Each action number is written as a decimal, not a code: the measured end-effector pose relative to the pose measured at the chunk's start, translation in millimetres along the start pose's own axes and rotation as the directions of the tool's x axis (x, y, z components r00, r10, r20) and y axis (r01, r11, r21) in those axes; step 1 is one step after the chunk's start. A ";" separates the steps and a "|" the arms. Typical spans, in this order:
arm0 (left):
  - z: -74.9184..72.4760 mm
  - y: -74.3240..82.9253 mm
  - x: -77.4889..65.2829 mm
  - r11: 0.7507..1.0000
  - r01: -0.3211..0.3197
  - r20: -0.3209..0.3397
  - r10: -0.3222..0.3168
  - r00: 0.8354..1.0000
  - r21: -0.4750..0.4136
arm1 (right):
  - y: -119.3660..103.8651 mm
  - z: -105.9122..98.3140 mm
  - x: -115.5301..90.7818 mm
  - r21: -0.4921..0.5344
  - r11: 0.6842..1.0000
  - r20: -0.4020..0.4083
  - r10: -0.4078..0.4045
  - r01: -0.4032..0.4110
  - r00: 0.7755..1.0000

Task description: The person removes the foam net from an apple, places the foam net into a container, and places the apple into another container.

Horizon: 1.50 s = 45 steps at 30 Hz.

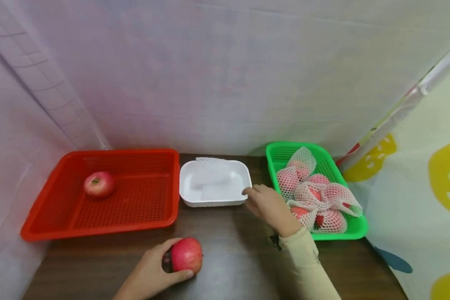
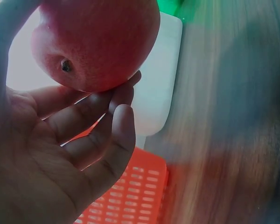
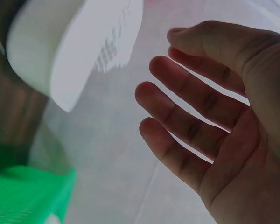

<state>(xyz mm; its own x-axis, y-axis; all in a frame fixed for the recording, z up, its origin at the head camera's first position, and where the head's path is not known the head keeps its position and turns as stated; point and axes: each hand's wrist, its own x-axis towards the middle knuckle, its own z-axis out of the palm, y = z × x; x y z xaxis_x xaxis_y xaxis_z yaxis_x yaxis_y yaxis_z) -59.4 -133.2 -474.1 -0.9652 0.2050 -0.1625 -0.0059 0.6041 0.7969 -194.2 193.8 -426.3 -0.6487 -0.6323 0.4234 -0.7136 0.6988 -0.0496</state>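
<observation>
My left hand (image 1: 151, 266) holds a bare red apple (image 1: 186, 255) over the front of the table, thumb and fingers around its sides. The left wrist view shows the same apple (image 2: 100, 42) close up, with a dark spot at its end. Near the right edge of a white tray (image 1: 215, 203) is my right hand (image 1: 267, 205). In the right wrist view this hand (image 3: 224, 107) has loosely bent fingers and nothing in its grasp. A white foam net (image 1: 213, 168) lies in the tray, partly past its back rim. Whether the right hand touches the tray is unclear.
A red basket (image 1: 97, 228) on the left contains one bare apple (image 1: 99, 184). On the right, a green basket (image 1: 354, 230) holds several apples in foam nets (image 1: 310, 193). Pale sheeting (image 1: 225, 79) rises behind the dark wooden table (image 1: 228, 250) and along both sides.
</observation>
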 end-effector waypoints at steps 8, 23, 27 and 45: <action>-28.3 16.9 1.0 0.987 -0.041 -0.081 0.054 0.995 0.158 | -32.0 10.2 -55.4 0.058 0.997 0.030 0.058 -0.060 0.998; -192.8 6.2 107.5 0.843 -0.100 -0.042 0.144 0.989 0.529 | -46.8 23.1 -100.2 0.213 0.955 0.145 0.178 -0.206 0.973; -208.9 -16.7 143.2 0.807 -0.113 0.048 0.104 0.993 0.580 | -50.6 26.2 -103.4 0.247 0.944 0.172 0.181 -0.220 0.968; -201.4 -63.2 186.8 0.745 -0.089 0.149 -0.013 0.989 0.661 | -54.7 33.7 -113.0 0.271 0.932 0.191 0.195 -0.242 0.962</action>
<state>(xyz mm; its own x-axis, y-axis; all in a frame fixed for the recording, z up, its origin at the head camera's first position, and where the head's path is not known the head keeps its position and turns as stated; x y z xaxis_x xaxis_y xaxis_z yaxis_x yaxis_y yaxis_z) -292.0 -288.2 -437.7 -0.9153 0.3091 -0.2581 0.2547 0.9408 0.2237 -90.8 215.8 -501.9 -0.8136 -0.5360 0.2251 -0.5792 0.7139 -0.3935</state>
